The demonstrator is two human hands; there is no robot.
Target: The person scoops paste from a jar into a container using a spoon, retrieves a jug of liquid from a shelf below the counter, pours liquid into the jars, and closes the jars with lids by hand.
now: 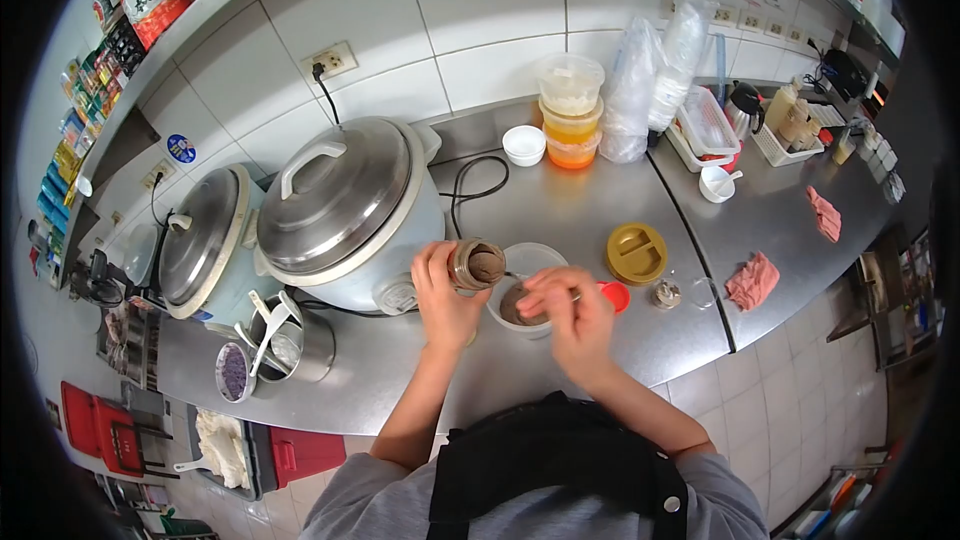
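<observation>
My left hand [446, 302] is wrapped around a glass jar [480, 266] of grey-brown powder, tipped with its mouth toward the right. Just right of it, my right hand [573, 318] is closed and slightly blurred above a clear plastic container [530, 257]. Its fingers pinch what looks like a thin metal spoon [511, 278], mostly hidden by the hand. Similar grey-brown powder [519, 306] lies in the bottom of the container. Beside my right hand are a red lid [618, 296], a mustard-yellow lid [636, 253] and a small glass jar [666, 294].
Two large rice cookers [340, 205] stand left, with a metal pot of utensils [300, 345] and a purple-filled cup [234, 372] before them. Stacked tubs [571, 120], white bowls [524, 145] and plastic-wrapped cups [632, 90] line the back. Pink cloths [752, 281] lie right.
</observation>
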